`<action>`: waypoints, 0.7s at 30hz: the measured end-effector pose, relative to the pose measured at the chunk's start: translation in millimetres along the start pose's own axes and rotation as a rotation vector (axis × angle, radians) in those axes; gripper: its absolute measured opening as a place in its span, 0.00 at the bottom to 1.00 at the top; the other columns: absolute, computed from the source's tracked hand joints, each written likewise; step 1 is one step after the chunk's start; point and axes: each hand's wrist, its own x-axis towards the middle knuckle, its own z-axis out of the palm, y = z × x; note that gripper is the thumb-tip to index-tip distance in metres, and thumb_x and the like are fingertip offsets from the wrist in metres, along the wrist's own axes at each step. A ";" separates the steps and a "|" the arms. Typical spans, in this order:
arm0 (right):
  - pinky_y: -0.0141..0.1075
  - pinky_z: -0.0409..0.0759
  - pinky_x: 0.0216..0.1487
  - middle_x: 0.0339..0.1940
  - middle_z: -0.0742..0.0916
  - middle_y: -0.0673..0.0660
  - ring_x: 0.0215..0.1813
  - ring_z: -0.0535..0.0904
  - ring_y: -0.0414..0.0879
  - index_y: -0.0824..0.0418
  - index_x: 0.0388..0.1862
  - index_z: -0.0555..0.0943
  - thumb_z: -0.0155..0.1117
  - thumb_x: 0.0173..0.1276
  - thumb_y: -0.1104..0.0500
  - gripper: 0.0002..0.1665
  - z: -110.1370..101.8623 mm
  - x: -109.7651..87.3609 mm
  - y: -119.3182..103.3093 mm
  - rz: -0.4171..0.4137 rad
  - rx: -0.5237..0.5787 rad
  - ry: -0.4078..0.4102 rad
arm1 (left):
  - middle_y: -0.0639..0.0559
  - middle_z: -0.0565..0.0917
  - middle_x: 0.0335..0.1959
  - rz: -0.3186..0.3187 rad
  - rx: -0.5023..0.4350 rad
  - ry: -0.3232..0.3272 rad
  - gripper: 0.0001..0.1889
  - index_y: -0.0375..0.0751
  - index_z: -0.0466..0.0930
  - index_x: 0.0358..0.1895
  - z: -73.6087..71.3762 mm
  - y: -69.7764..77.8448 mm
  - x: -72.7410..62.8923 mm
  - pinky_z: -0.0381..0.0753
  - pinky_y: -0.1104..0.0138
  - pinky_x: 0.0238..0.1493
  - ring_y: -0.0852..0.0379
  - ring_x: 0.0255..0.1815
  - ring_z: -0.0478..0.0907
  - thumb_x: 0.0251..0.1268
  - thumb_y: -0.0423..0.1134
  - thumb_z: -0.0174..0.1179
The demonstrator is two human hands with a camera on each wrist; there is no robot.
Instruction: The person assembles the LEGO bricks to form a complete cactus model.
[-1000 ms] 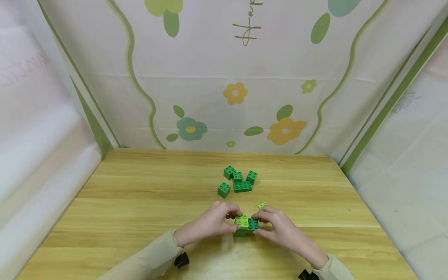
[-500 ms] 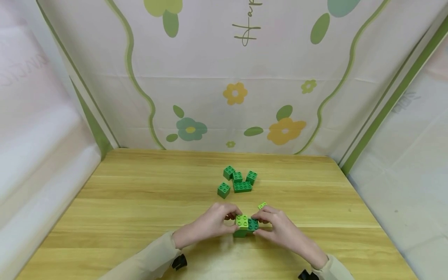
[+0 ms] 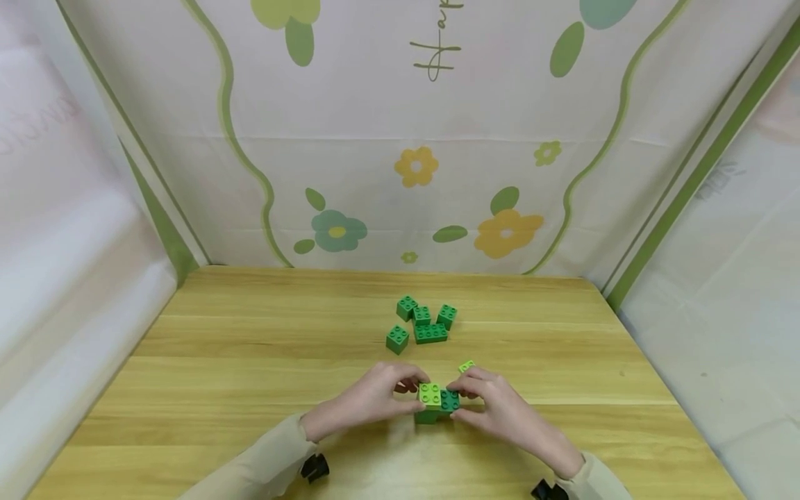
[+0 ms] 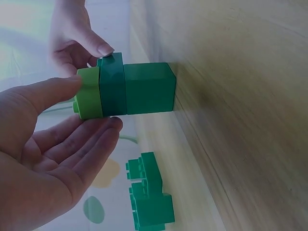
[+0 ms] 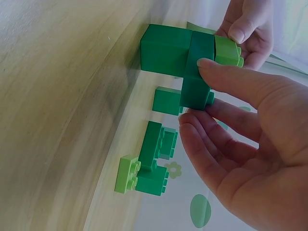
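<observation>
A small stack stands on the wooden table: a green block (image 4: 149,89) at the bottom, a dark green brick (image 5: 195,82) across it, and a light green brick (image 3: 430,394) on top. To the right, the dark green brick overhangs the block below. My left hand (image 3: 378,396) pinches the light green brick between thumb and fingers from the left side. From the right, my right hand (image 3: 496,406) holds the overhanging end of the dark green brick, thumb on the near face and fingers on the far side. In the right wrist view, a thin dark line runs between the two upper bricks.
Behind the stack lie several loose green bricks, among them a longer brick (image 3: 431,334) and a square brick (image 3: 397,339) apart at the left. A light green brick (image 5: 126,174) lies just beyond my right hand. A printed cloth backdrop (image 3: 375,104) rises behind the table.
Both hands keep their hold on the stack, which stays put. My left wrist has shifted slightly to the left, and the head view has turned a little.
</observation>
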 end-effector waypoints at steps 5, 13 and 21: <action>0.30 0.87 0.39 0.42 0.86 0.54 0.39 0.84 0.44 0.61 0.48 0.85 0.75 0.57 0.62 0.19 -0.8 -0.3 -1.5 -0.011 -0.001 -0.003 | 0.47 0.88 0.46 -0.028 -0.102 0.012 0.14 0.37 0.83 0.51 -2.3 -6.0 0.6 0.84 0.77 0.46 0.59 0.44 0.85 0.68 0.41 0.64; 0.30 0.86 0.39 0.42 0.86 0.53 0.39 0.83 0.44 0.60 0.49 0.85 0.75 0.58 0.61 0.19 -2.2 0.2 -2.7 0.007 -0.003 -0.013 | 0.45 0.88 0.43 -0.071 -0.104 0.104 0.11 0.31 0.82 0.50 -6.4 -21.4 7.7 0.83 0.79 0.42 0.54 0.42 0.85 0.71 0.35 0.59; 0.29 0.86 0.38 0.41 0.86 0.53 0.38 0.83 0.42 0.61 0.48 0.85 0.76 0.57 0.61 0.19 -0.9 -0.4 -3.2 -0.010 -0.004 0.000 | 0.43 0.88 0.43 -0.120 -0.070 0.093 0.12 0.30 0.82 0.52 -4.5 -40.5 18.1 0.85 0.74 0.43 0.53 0.42 0.85 0.70 0.32 0.59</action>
